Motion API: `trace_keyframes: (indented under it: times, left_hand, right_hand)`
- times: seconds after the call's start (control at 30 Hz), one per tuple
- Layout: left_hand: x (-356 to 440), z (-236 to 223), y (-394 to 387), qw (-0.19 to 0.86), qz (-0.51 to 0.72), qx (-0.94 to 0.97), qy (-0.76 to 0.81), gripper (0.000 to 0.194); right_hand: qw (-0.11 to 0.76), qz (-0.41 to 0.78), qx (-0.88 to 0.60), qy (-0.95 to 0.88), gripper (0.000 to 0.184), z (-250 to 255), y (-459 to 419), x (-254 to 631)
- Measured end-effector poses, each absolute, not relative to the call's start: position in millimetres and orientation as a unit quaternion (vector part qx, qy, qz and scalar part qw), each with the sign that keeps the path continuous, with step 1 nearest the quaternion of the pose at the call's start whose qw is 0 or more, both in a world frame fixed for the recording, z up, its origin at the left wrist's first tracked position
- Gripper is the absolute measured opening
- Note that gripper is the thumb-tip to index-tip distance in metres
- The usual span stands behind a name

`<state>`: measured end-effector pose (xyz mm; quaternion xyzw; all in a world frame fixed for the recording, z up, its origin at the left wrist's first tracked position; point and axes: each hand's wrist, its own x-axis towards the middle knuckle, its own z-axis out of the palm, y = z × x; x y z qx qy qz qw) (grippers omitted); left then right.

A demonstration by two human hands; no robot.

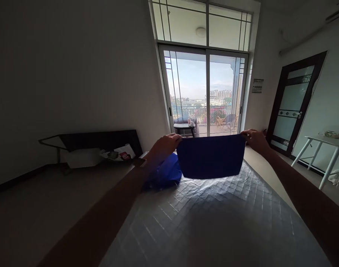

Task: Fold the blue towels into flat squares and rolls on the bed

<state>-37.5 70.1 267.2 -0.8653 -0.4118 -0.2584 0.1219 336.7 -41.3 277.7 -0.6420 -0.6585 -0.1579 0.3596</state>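
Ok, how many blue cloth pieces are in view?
2 visible: a flat panel stretched between left hand and right hand, and a rumpled heap on the quilted surface. The heap may hide more.

Cloth (211, 157) between the hands (165, 144)

Light: dim inside, backlit through sliding glass doors (207, 89) | Beyond: balcony railing (198, 111), distant buildings (221, 94), pale sky (188, 72) | Above: round lamp (201, 32) behind glass | Left: shadowed wall (80, 66), dark baseboard (19, 179), plain floor (33, 215) | Right: dark-framed door (277, 96) with pale panes (294, 124), small table (318, 138) on splayed legs
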Motion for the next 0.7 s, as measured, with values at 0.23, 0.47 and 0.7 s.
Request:
trace_keyframes:
  times: [0.23,0.47,0.7]
  left_hand:
    - [13.6,186.5,98.2,0.133,-0.218,-0.821,-0.510,0.030]
    - [40.0,45.6,107.9,0.031,-0.104,-0.859,-0.501,0.020]
    - [37.3,35.3,101.9,0.011,-0.115,-0.866,-0.487,0.023]
  right_hand:
    - [0.360,-0.117,-0.686,-0.622,0.022,199.9,20.7,357.1]
    - [0.210,0.012,-0.767,-0.607,0.033,49.6,34.9,367.1]
    - [0.159,-0.021,-0.779,-0.606,0.035,42.0,29.9,368.3]
